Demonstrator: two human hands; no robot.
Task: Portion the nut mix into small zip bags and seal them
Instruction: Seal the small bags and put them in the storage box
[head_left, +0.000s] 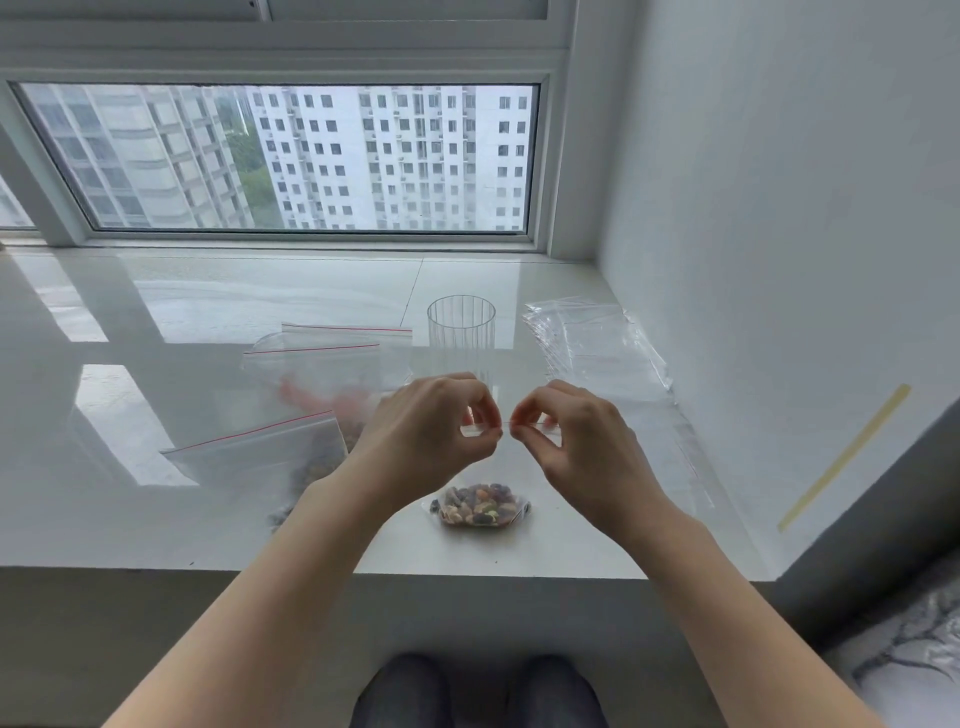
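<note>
the small zip bag (480, 499) hangs upright between the two hands, its load of nut mix (479, 504) sagging at the bottom, close over the near edge of the tabletop (208, 291); whether the base touches cannot be told. the zip strip (506, 426) is the working feature: its long axis runs left to right, level, directly in front of the person. the left hand (431, 431) pinches the strip's left part between thumb and curled fingers; the right hand (574, 436) pinches the right part the same way. the two pinch points sit just beside each other near the strip's middle, so neither hand is nearer (both are on it). sealing likely calls for running the pinches outward along that axis. larger bags (311, 374) lie to the left, a ribbed glass (461, 332) behind, and spare bags (597, 338) to the right.
</note>
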